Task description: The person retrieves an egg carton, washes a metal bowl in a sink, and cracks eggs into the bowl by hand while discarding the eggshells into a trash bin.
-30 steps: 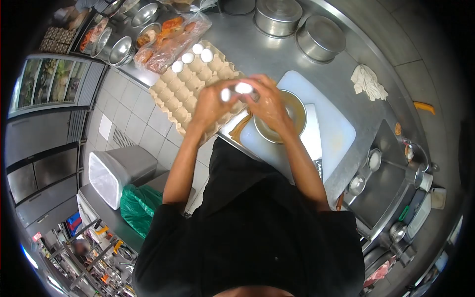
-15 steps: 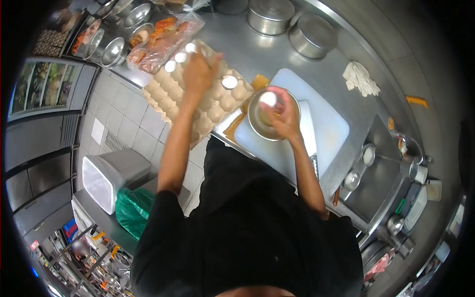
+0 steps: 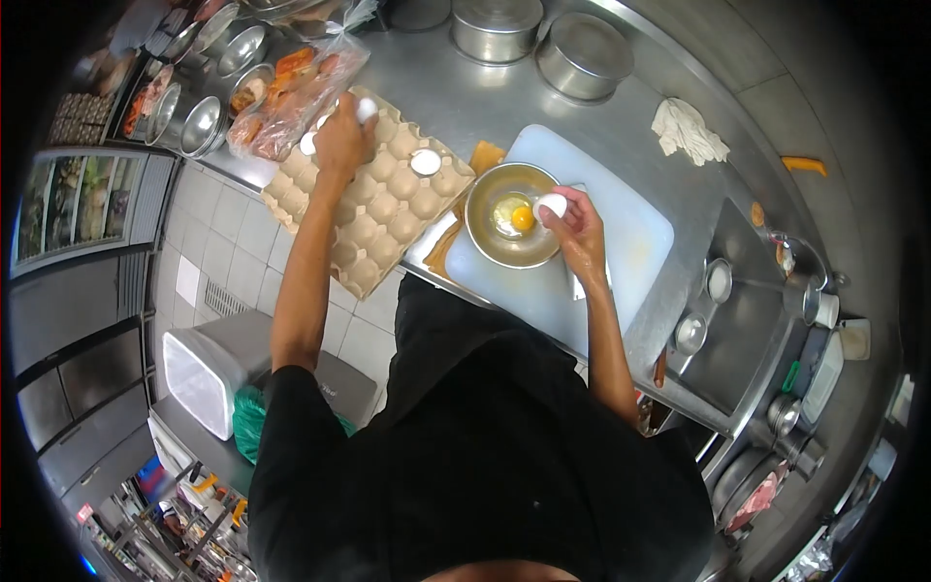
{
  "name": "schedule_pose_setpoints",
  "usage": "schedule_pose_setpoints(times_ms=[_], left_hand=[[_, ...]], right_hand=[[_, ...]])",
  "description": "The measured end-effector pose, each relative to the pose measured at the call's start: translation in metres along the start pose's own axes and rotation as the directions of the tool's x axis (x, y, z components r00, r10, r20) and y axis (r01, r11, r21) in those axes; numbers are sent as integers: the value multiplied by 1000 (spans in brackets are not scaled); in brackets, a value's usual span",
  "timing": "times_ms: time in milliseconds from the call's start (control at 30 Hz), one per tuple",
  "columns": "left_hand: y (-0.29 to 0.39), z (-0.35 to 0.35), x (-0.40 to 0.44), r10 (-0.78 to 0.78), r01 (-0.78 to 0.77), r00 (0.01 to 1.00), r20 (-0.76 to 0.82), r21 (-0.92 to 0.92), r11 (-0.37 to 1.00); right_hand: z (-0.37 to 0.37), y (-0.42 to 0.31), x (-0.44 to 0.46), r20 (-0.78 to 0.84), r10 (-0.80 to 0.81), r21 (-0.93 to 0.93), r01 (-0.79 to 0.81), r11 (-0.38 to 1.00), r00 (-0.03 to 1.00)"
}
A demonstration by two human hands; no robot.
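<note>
My left hand (image 3: 341, 141) is over the far part of a cardboard egg tray (image 3: 354, 228), with its fingers closed around a white egg (image 3: 366, 109). Beside those fingers another white egg (image 3: 307, 144) rests in the tray, partly covered. Further right in the tray lies a white egg or shell (image 3: 425, 162). My right hand (image 3: 582, 238) pinches a white egg (image 3: 551, 206) at the right rim of a metal bowl (image 3: 475, 228); whether it is whole or cracked I cannot tell. Inside the bowl are a yellow yolk (image 3: 522, 217) and clear egg white.
Under the bowl is a pale cutting board (image 3: 626, 228), with a knife (image 3: 579, 284) partly hidden by my right hand. Round metal tins (image 3: 585, 56), a white cloth (image 3: 689, 131) and a bag of orange food (image 3: 301, 82) sit on the counter. A sink (image 3: 747, 301) is at right.
My left hand has closed on an egg at the tray. My right hand has shifted from over the bowl to its right rim, uncovering the yolk. The whole view has shifted slightly.
</note>
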State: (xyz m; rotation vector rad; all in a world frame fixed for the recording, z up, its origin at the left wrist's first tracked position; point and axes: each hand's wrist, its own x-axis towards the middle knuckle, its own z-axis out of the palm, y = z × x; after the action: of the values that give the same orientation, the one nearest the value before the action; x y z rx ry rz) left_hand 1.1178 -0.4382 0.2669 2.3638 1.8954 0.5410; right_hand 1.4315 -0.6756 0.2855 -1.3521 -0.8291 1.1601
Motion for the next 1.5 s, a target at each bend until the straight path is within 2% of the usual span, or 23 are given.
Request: schedule_pose_setpoints(times_ms=[67,167,233,367,433,567,667,700,767,800,833,867,900,933,1000,1067,1133,1200,1267,1300,1333,1433,1500], left_hand=[[2,-6,-6,-71,71,997,-2,-32,997],[1,-12,-10,-9,6,998,67,42,999],[-1,-14,-9,-18,19,1000,19,-53,998],[-5,0,-5,-40,40,999,0,-6,999],[-4,6,-6,105,-98,992,-65,92,991],[3,6,-10,154,-128,971,-182,145,981],[17,-7,-20,56,-49,985,-166,50,998],[33,-26,-30,13,-44,979,-204,-148,988],[53,-38,-46,32,-127,980,-195,-497,858],[79,-49,-63,-98,137,990,100,-836,531],[97,-50,-76,-67,270,962,266,-874,404],[103,-30,-88,30,202,974,227,-913,355],[123,-38,-101,72,310,940,333,-924,223],[135,-38,-109,132,335,922,365,-920,204],[150,-32,-122,173,332,919,355,-931,151],[162,-36,-128,196,352,907,372,-927,130],[166,-34,-132,217,371,896,386,-922,108],[165,-25,-134,208,358,901,382,-923,144],[164,-28,-132,208,358,899,385,-920,158],[164,-30,-139,215,376,888,407,-911,172],[164,-30,-143,216,382,884,414,-907,174],[169,-24,-143,252,390,873,418,-908,155],[170,-22,-145,286,410,846,451,-891,193]], right_hand=[[7,-5,0,21,12,-51,-11,999,1000],[11,-2,2,42,-4,-104,9,995,999],[11,4,2,56,0,-163,9,987,998],[13,6,-2,80,26,-243,-6,970,996],[15,9,-4,59,18,-209,-5,978,998],[16,11,-6,38,-4,-137,9,991,999],[18,4,-7,-12,-44,-144,42,989,999],[19,0,-6,-20,-46,-141,43,989,999],[22,-10,-7,-89,-169,-108,159,981,982],[24,-17,-11,-97,-158,-113,146,983,983],[28,-26,-10,-41,-187,-119,181,976,982],[32,-36,-8,17,-220,-123,220,968,975],[36,-44,-9,14,-224,-88,225,970,974],[40,-56,-8,11,-223,-91,223,970,975],[47,-75,-9,2,-580,-258,561,787,815],[47,-72,-4,7,-639,-266,617,740,769],[42,-58,2,318,-579,-542,646,538,750],[40,-44,0,261,-566,-526,606,596,782],[37,-37,-4,6,-411,-175,405,897,912],[34,-35,-4,-17,-388,-122,383,916,922],[28,-29,-4,-21,-381,-121,376,919,924],[15,-26,-1,38,32,41,-34,999,999],[8,-33,-3,120,161,-56,-155,986,980]])
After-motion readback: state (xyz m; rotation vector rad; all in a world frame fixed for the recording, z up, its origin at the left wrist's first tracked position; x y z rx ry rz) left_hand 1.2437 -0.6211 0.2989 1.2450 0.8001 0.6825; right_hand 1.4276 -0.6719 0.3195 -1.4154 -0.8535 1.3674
